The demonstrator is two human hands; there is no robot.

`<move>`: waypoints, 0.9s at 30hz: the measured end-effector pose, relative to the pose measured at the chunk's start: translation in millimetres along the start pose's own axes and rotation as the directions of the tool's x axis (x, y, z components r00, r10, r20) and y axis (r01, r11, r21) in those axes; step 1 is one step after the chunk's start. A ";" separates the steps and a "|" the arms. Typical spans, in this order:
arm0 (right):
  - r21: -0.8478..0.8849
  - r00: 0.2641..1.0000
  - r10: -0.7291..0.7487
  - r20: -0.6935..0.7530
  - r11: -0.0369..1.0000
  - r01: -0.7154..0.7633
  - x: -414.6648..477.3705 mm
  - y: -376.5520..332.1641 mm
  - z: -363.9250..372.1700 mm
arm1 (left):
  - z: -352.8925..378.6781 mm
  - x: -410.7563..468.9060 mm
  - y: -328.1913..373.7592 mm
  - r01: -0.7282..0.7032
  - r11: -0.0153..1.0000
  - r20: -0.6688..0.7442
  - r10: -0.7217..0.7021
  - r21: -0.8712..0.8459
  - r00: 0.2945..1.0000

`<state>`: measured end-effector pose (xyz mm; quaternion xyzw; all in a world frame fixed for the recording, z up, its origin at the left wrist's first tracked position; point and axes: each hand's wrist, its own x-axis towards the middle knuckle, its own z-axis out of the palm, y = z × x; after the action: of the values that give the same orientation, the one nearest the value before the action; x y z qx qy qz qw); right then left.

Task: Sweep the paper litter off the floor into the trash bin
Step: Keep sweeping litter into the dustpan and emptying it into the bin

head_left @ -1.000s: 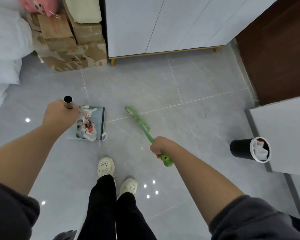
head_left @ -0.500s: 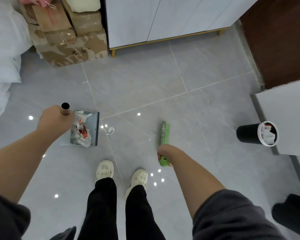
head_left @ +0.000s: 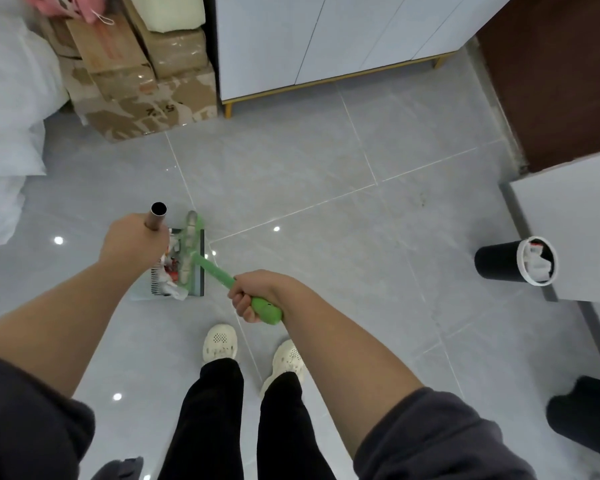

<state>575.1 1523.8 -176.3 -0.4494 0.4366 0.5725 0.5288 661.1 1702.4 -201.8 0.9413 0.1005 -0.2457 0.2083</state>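
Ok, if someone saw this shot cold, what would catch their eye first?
The bright green brush, gripped by the right hand at centre, lies with its head over the dustpan holding paper litter. The left hand holds the dustpan's metal pole just left of it. At the right edge a black trash bin sits by a white cabinet, paper already inside.

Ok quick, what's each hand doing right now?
Left hand: gripping the dustpan handle.
Right hand: gripping the green broom.
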 end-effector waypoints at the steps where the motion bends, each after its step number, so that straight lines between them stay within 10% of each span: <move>1: 0.009 1.000 -0.001 0.027 1.000 0.001 -4.8 -0.7 -3.9 | -1.0 0.4 -0.2 0.004 1.000 -0.008 -0.004 0.003 1.000; 19: -0.150 0.850 -0.040 -0.525 0.988 -0.046 -53.7 126.6 -202.4 | 45.8 -30.6 90.5 -0.069 0.992 0.037 0.073 -0.106 0.997; 27: -0.174 0.831 0.055 -0.554 0.968 -0.180 -40.5 202.8 -259.0 | 90.0 -46.9 137.7 -0.183 0.983 0.081 0.184 -0.018 0.980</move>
<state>387.9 1250.6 -187.5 -0.6211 0.5301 0.4971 0.2935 623.0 1535.5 -202.3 0.9346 0.0056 -0.2637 0.2388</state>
